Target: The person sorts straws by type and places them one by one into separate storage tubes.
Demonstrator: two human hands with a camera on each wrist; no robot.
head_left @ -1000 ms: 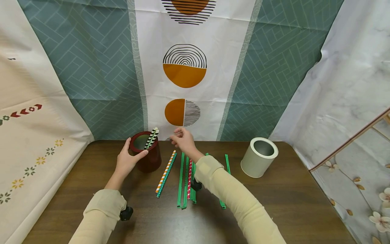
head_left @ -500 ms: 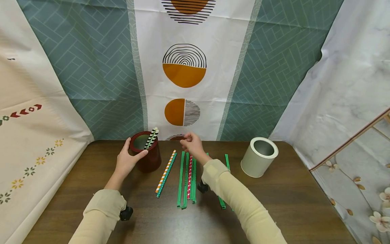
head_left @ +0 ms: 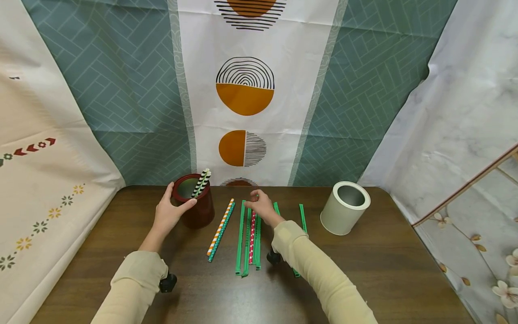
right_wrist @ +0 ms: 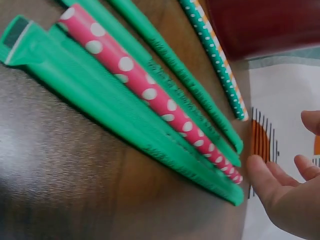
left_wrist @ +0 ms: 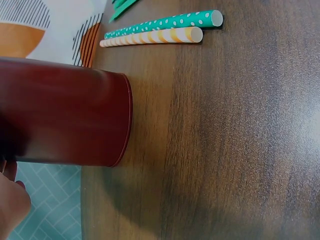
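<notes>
My left hand (head_left: 170, 217) grips a dark red canister (head_left: 200, 209) at its rim, thumb in front and fingers along the left side. Two black-and-white striped straws (head_left: 200, 183) lean inside it. Over the far ends of several long green printed sticks (head_left: 240, 243) hovers my right hand (head_left: 264, 208), thumb and fingers apart with nothing between them. A pink straw (right_wrist: 150, 94) with white dots lies among those sticks in the right wrist view. Between canister and sticks lie an orange-striped straw (head_left: 220, 227) and a green dotted straw (left_wrist: 170, 22), side by side.
A cream canister (head_left: 341, 211) stands at the table's right rear. Other green sticks (head_left: 302, 218) lie right of the middle, partly under my right forearm. Patterned cloth (head_left: 243, 148) hangs behind the wooden table (head_left: 202, 292).
My right hand has come right and down, from beside the red canister at the back to over the far ends of the green sticks. The left hand stays on the canister.
</notes>
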